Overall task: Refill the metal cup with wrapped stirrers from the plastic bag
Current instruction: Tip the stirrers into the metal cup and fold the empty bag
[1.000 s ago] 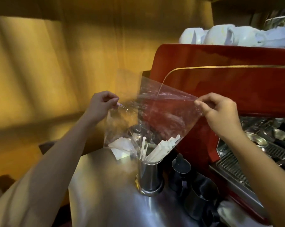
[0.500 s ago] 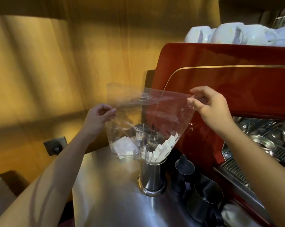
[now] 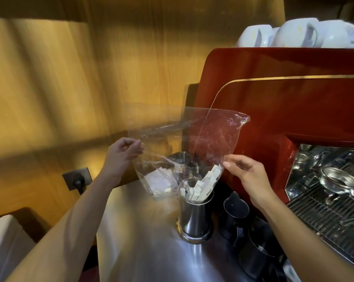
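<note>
A clear plastic bag (image 3: 194, 137) stands upright over the steel counter. My left hand (image 3: 122, 153) pinches its left edge. My right hand (image 3: 248, 174) is lower on the bag's right edge, thumb and forefinger on the film. The bag's top right corner sticks up free. White wrapped stirrers (image 3: 211, 178) slant down inside the bag into the metal cup (image 3: 196, 218), whose mouth is full of stirrer ends. A second white bundle (image 3: 157, 181) lies in the bag's lower left.
A red espresso machine (image 3: 283, 102) rises right behind the cup, with white cups (image 3: 294, 33) on top. Its drip grate (image 3: 324, 220) and a portafilter (image 3: 338, 180) are at right. Two dark jugs (image 3: 236, 208) stand right of the cup. A wall socket (image 3: 76, 178) sits left of the counter (image 3: 143, 245).
My right hand left the bag's top right corner and dropped to its lower right edge. The stirrers slid further down into the cup. My left hand kept its hold.
</note>
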